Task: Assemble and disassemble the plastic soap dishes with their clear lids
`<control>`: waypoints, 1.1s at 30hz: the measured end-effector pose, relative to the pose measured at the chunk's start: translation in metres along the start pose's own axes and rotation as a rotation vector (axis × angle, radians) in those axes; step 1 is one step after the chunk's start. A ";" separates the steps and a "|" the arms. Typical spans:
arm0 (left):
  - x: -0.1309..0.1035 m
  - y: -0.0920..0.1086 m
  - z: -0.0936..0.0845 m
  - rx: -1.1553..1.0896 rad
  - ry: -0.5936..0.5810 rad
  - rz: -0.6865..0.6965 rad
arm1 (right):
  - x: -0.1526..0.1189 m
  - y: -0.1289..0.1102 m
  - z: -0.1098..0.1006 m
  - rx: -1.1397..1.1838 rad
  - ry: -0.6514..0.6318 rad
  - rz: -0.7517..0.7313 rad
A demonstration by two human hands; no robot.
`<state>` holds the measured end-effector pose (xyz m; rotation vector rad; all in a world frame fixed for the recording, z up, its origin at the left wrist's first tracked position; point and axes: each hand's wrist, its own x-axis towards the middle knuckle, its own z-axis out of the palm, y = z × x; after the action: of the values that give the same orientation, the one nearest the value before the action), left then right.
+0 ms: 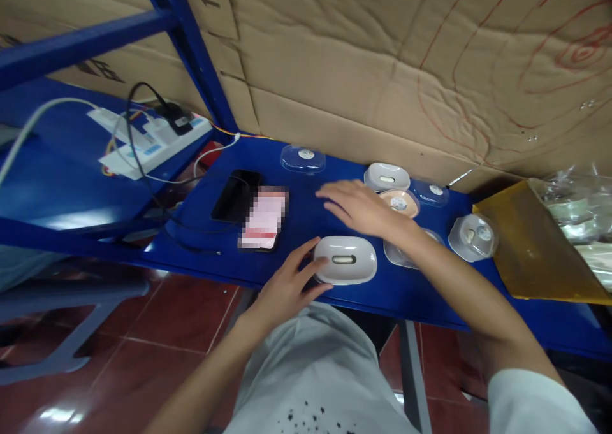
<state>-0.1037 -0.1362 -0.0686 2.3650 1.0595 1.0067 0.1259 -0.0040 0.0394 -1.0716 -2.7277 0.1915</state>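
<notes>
A white oval dish (pixel 361 269) with a slot in its middle rests near the table's front edge. Fingers apart, my left hand (pixel 291 281) touches its left side. My right hand (pixel 356 208) is above the table behind the dish, fingers stretched to the left, holding nothing. Behind and right of that hand are another white dish (pixel 387 169) and a peach-coloured piece with a round label (pixel 406 202). My right forearm partly hides a clear-edged piece (pixel 399 255).
A phone with a lit, blurred screen (pixel 264 220) and a dark phone (pixel 234 195) lie at left, near cables and a power strip (pixel 157 150). Clear lids (pixel 303 159) (pixel 431 193) lie at the back. A covered dish (pixel 473 236) and a yellow-brown box (pixel 535 249) stand right.
</notes>
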 end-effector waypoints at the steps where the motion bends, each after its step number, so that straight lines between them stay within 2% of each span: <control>1: -0.001 0.000 0.001 0.008 -0.001 0.002 | 0.030 0.015 0.005 -0.034 -0.009 0.021; 3: -0.002 0.000 0.002 0.031 -0.025 0.014 | 0.088 0.040 0.020 -0.076 -0.075 0.084; 5: -0.002 0.001 0.003 0.062 -0.056 0.019 | 0.131 0.056 0.035 -0.071 -0.131 0.149; 7: -0.002 0.002 0.004 0.084 -0.068 0.019 | 0.155 0.063 0.045 -0.052 -0.158 0.197; 9: -0.002 0.002 0.004 0.094 -0.066 0.024 | 0.159 0.064 0.051 -0.040 -0.162 0.219; 11: -0.002 0.002 0.003 0.100 -0.062 0.034 | 0.146 0.062 0.050 -0.035 -0.170 0.230; 14: -0.003 0.000 0.003 0.096 -0.064 0.030 | 0.104 0.053 0.040 0.005 -0.221 0.264; 17: -0.002 -0.001 0.003 0.046 -0.077 -0.020 | 0.045 0.036 0.020 0.075 -0.214 0.253; 20: 0.000 -0.001 0.003 -0.040 -0.088 -0.111 | -0.020 0.010 -0.001 0.136 -0.075 0.165; 22: 0.000 0.000 0.003 -0.083 -0.092 -0.170 | -0.058 -0.008 -0.007 0.175 -0.059 0.101; 24: -0.001 0.000 0.003 -0.103 -0.096 -0.215 | -0.088 -0.026 -0.005 0.216 -0.092 0.057; 27: -0.001 0.001 0.002 -0.101 -0.115 -0.231 | -0.112 -0.047 0.008 0.202 -0.105 0.050; 33: 0.001 0.002 -0.001 -0.057 -0.145 -0.153 | -0.116 -0.058 0.029 0.099 -0.033 -0.051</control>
<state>-0.1030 -0.1364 -0.0659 2.2348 1.1215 0.7879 0.1637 -0.1272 0.0064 -0.9801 -2.7384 0.3356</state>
